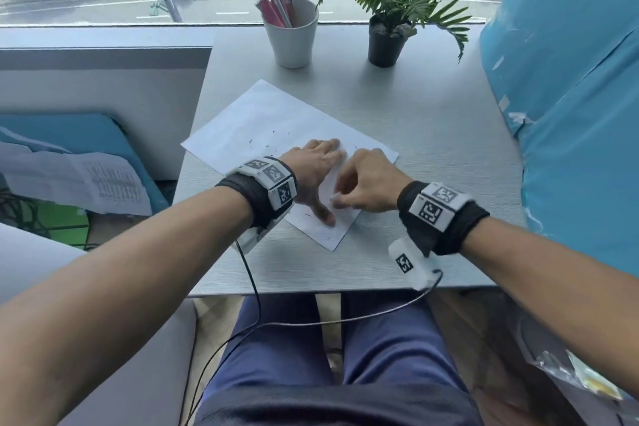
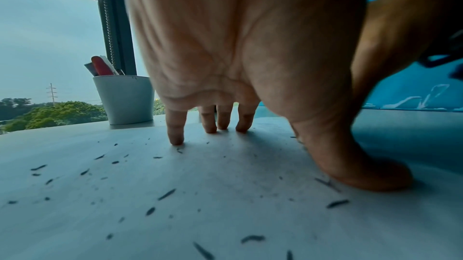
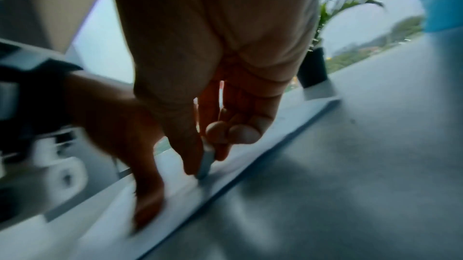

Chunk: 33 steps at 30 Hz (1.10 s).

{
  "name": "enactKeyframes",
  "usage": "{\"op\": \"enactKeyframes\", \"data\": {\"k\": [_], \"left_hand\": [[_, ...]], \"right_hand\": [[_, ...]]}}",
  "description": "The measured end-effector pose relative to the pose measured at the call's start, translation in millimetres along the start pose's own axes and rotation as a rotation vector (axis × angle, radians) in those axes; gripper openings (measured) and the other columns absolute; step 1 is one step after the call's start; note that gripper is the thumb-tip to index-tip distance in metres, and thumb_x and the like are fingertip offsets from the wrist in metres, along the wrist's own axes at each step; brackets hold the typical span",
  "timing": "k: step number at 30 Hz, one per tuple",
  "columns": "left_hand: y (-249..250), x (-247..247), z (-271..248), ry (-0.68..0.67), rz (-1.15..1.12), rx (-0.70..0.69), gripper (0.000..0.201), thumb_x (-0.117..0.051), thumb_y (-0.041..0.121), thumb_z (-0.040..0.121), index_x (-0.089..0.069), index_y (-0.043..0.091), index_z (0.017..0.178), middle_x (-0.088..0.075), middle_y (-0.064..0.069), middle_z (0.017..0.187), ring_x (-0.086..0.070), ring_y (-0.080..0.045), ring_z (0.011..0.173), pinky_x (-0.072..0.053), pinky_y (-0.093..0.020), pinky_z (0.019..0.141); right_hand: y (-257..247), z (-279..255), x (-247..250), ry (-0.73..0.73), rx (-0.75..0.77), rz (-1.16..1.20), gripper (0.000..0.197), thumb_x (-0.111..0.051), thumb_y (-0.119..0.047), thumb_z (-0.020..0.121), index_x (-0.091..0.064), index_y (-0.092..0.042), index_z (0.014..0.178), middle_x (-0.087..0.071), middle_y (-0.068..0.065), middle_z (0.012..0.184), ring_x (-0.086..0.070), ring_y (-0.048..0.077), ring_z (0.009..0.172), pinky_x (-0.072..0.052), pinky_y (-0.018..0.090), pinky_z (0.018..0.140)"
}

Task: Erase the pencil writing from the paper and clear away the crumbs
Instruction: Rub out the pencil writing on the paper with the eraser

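A white sheet of paper (image 1: 262, 114) lies at an angle on the grey table (image 1: 432, 135). Dark eraser crumbs (image 2: 166, 194) are scattered over it. My left hand (image 1: 316, 171) lies spread on the paper, fingers straight, fingertips (image 2: 176, 139) and thumb pressing it down. Just to its right, my right hand (image 1: 366, 183) pinches a small white eraser (image 3: 206, 162) between thumb and fingers, its lower end touching the paper near the sheet's right edge. The right wrist view is motion-blurred. No pencil writing shows clearly around the hands.
A white cup (image 1: 292, 34) with pens stands at the back of the table, a potted plant (image 1: 387, 41) to its right. A blue padded surface (image 1: 570, 97) borders the table's right side. A low partition (image 1: 103, 79) is on the left. Cables hang over my lap.
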State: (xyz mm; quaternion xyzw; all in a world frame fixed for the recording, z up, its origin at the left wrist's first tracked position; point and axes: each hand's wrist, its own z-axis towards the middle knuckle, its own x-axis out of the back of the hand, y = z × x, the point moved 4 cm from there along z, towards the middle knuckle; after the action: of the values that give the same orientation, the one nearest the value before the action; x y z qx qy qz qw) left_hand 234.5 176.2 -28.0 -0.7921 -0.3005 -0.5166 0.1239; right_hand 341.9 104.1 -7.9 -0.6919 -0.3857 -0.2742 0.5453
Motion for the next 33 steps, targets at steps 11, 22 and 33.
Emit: {"op": "enactKeyframes", "data": {"k": [11, 22, 33], "left_hand": [[1.5, 0.0, 2.0, -0.04, 0.057, 0.007, 0.143, -0.08, 0.075, 0.051, -0.001, 0.025, 0.159, 0.005, -0.004, 0.166, -0.002, -0.028, 0.152, -0.022, -0.049, 0.12], [4.5, 1.2, -0.6, -0.064, 0.05, 0.019, 0.142, -0.082, 0.071, 0.053, 0.002, 0.026, 0.158, 0.01, -0.004, 0.166, 0.003, -0.028, 0.152, -0.017, -0.05, 0.122], [3.7, 1.7, 1.8, -0.08, 0.028, 0.022, 0.145, -0.085, 0.069, 0.05, 0.005, 0.032, 0.158, 0.015, -0.002, 0.165, 0.007, -0.027, 0.152, -0.014, -0.05, 0.122]], "right_hand": [[-3.0, -3.5, -2.6, 0.032, 0.003, 0.01, 0.008, -0.081, -0.019, 0.07, -0.078, -0.013, 0.074, -0.071, -0.003, 0.069, -0.066, 0.008, 0.062, -0.051, 0.016, 0.058], [-0.5, -1.9, 2.2, 0.04, 0.012, -0.03, 0.007, -0.079, -0.018, 0.072, -0.079, -0.012, 0.076, -0.074, -0.001, 0.071, -0.065, 0.008, 0.063, -0.049, 0.009, 0.058], [4.1, -1.5, 2.2, 0.027, 0.008, -0.033, 0.009, -0.08, -0.02, 0.07, -0.08, -0.013, 0.076, -0.073, -0.002, 0.07, -0.063, 0.007, 0.062, -0.048, 0.012, 0.058]]}}
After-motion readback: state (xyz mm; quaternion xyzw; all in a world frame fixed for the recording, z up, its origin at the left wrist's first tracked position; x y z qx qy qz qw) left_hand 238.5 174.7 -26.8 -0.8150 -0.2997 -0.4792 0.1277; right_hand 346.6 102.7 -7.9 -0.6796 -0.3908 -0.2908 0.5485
